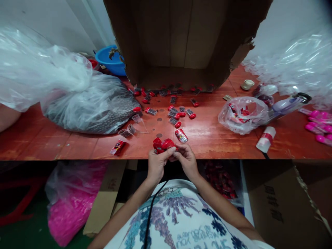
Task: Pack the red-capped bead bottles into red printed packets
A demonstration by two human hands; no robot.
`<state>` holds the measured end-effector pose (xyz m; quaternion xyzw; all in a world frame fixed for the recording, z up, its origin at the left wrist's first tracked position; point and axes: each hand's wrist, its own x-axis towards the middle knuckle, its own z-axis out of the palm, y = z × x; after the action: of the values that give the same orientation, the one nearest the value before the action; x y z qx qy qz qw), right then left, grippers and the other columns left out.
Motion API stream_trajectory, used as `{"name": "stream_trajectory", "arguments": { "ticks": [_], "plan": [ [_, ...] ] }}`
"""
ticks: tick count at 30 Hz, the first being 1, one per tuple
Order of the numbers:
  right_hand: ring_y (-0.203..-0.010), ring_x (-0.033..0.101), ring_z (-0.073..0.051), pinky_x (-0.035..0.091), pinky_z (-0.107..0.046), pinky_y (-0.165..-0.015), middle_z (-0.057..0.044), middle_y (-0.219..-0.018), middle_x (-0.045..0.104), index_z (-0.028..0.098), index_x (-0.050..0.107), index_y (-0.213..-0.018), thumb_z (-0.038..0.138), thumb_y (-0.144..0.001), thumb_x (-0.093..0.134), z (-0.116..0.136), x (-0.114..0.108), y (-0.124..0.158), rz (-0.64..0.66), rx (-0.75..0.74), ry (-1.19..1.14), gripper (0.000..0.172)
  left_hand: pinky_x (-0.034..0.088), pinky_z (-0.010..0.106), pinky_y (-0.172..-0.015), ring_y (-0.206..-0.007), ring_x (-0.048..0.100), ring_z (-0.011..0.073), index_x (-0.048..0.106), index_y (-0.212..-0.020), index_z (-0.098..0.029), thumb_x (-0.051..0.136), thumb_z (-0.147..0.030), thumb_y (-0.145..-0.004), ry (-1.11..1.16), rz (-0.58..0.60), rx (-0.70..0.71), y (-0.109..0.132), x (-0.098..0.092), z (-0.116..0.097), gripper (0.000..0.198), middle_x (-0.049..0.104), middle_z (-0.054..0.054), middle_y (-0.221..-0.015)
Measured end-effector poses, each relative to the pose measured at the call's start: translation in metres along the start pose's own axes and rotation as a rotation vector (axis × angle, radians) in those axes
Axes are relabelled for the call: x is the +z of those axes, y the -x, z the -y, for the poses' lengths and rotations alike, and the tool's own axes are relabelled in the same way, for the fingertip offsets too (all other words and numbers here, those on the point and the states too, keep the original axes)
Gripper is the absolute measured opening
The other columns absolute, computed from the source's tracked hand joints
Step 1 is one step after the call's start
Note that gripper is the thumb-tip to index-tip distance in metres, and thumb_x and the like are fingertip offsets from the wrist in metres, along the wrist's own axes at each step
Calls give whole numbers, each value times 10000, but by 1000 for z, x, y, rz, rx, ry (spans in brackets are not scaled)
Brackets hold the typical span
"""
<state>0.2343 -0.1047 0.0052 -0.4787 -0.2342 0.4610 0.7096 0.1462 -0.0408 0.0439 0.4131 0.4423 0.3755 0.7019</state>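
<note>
At the table's front edge, my left hand [157, 165] pinches a bunch of red printed plastic wrappers [162, 145]. My right hand [188, 162] has its thumb and fingers closed on the right end of the same bunch, close against the left. Just beyond the hands lies a flat red packet [181, 136], and to the left is a stack of red wrappers [118, 147]. Farther in, several small clear containers with red caps [175, 122] and dark beads lie scattered. Small clear cups [127, 131] and a clear funnel-like piece [138, 121] sit left of them.
A large cardboard box [178, 38] opens toward me at the back. On the left rests a clear bag of dark beads [98, 107], with a blue basin [111, 60] behind. To the right are a plastic bag of red wrappers [242, 117], a white roll [266, 139] and pink-capped pieces [320, 124].
</note>
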Motion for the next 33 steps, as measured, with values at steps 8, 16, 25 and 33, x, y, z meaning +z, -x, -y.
{"name": "stream_trajectory", "arguments": {
  "ticks": [8, 16, 25, 33],
  "plan": [
    [-690, 605, -133, 516, -261, -633, 26, -784, 652, 239, 551, -803, 331, -663, 751, -8, -6, -2, -135, -78, -36, 261, 528, 292, -694, -757, 662, 190, 745, -827, -173, 819, -164, -529, 77, 132, 31, 7, 2, 5, 307, 733, 43, -828],
    [-671, 588, -114, 489, -231, -619, 39, -732, 631, 229, 562, -719, 271, -642, 766, -11, -11, -2, -149, -176, -62, 222, 507, 339, -826, -815, 662, 208, 755, -815, -184, 814, -161, -548, 12, 243, 121, 9, 0, 6, 274, 733, 55, -831],
    [-487, 524, -75, 373, -161, -394, 36, -660, 605, 167, 580, -981, 378, -775, 636, -5, -62, -29, -380, -78, 228, 300, 320, 168, -395, -418, 399, 15, 645, -1081, -182, 773, -272, -631, 167, 93, -142, -18, -7, 10, 477, 702, 50, -926],
    [-444, 506, -55, 404, -152, -373, 52, -673, 599, 185, 552, -926, 404, -763, 639, -8, -89, -37, -426, -115, 263, 286, 298, 156, -385, -442, 434, 22, 651, -1047, -145, 779, -222, -617, 88, 173, -354, -23, -1, 26, 455, 693, 75, -902]
  ]
}}
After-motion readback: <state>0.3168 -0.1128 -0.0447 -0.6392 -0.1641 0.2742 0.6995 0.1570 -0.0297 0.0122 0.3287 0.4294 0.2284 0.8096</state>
